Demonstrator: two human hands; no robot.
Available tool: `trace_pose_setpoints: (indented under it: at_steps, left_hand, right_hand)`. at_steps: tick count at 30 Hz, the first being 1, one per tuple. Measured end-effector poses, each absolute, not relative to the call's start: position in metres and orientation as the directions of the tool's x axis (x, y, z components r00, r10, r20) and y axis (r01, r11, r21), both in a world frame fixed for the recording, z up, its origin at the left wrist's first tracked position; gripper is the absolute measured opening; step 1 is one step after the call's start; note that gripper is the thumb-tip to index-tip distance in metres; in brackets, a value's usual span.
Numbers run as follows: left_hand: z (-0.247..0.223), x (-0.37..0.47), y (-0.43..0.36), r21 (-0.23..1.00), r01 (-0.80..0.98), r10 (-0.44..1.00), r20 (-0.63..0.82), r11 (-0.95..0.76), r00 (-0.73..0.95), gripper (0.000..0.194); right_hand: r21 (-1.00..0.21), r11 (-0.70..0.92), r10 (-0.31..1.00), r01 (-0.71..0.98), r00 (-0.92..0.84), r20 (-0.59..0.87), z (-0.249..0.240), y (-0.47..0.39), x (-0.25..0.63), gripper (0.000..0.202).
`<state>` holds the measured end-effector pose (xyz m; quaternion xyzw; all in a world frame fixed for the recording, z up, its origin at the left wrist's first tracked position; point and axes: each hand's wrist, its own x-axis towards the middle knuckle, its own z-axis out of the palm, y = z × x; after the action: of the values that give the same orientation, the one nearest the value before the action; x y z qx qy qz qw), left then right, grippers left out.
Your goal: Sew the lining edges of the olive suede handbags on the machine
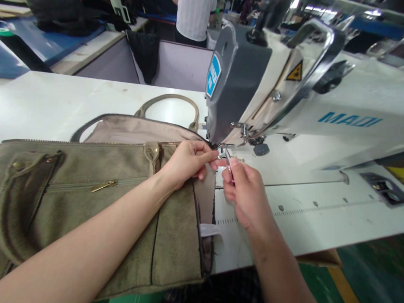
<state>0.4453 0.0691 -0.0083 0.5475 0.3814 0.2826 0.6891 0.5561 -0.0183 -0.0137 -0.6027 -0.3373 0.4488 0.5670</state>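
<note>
An olive bag with a brass zipper, its top open and pinkish lining showing, lies on the white machine table at left and centre. My left hand rests over the bag's upper right corner, thumb and fingers pinched together near the needle area; whatever lies between the fingertips is too small to make out. Just to its right, my right hand is closed round small metal snips, their tip pointing up beside the presser foot. The sewing machine head stands above both hands.
The machine arm reaches to the right above the white table, which has a ruler scale. A dark thread cone with a green top stands upper left. A person in a white shirt is behind a partition.
</note>
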Motion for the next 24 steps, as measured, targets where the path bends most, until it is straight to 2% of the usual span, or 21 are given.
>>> trace_pose_setpoints:
  at_steps: [2, 4, 7, 10, 15, 20, 22, 24]
  left_hand:
    - [-0.009, 0.445, 0.069, 0.972, 0.026, 0.809, -0.210, 0.234, 0.549, 0.024]
    - [-0.010, 0.444, 0.069, 0.975, 0.010, 0.809, -0.191, 0.223, 0.556, 0.025]
    - [-0.012, 0.442, 0.069, 0.979, 0.001, 0.807, -0.168, 0.203, 0.566, 0.030]
    - [-0.013, 0.442, 0.069, 0.981, 0.009, 0.805, -0.166, 0.196, 0.570, 0.035]
    - [-0.012, 0.442, 0.068, 0.981, -0.009, 0.809, -0.157, 0.196, 0.567, 0.040]
    - [-0.013, 0.438, 0.067, 0.979, -0.070, 0.810, -0.118, 0.192, 0.574, 0.041]
    - [-0.014, 0.437, 0.067, 0.978, -0.091, 0.819, -0.106, 0.190, 0.564, 0.040]
    - [-0.015, 0.436, 0.068, 0.976, -0.113, 0.821, -0.090, 0.185, 0.563, 0.037]
  right_hand:
    - [-0.882, -0.223, 0.900, -0.414, 0.260, -0.350, -0.004, -0.017, 0.555, 0.030]
    - [-0.733, -0.297, 0.876, -0.611, 0.132, -0.465, 0.005, -0.016, 0.556, 0.034]
    - [-0.551, -0.329, 0.879, -0.767, -0.035, -0.476, 0.011, -0.017, 0.559, 0.043]
    - [-0.536, -0.250, 0.932, -0.806, -0.051, -0.358, 0.011, -0.019, 0.558, 0.045]
    - [-0.625, -0.070, 0.962, -0.778, 0.114, -0.249, 0.007, -0.021, 0.546, 0.040]
    - [-0.571, 0.081, 0.969, -0.817, 0.199, -0.148, 0.005, -0.019, 0.533, 0.041]
    - [-0.568, 0.075, 0.973, -0.820, 0.184, -0.137, 0.007, -0.018, 0.534, 0.041]
    - [-0.567, -0.019, 0.979, -0.824, 0.099, -0.177, 0.010, -0.020, 0.540, 0.040]
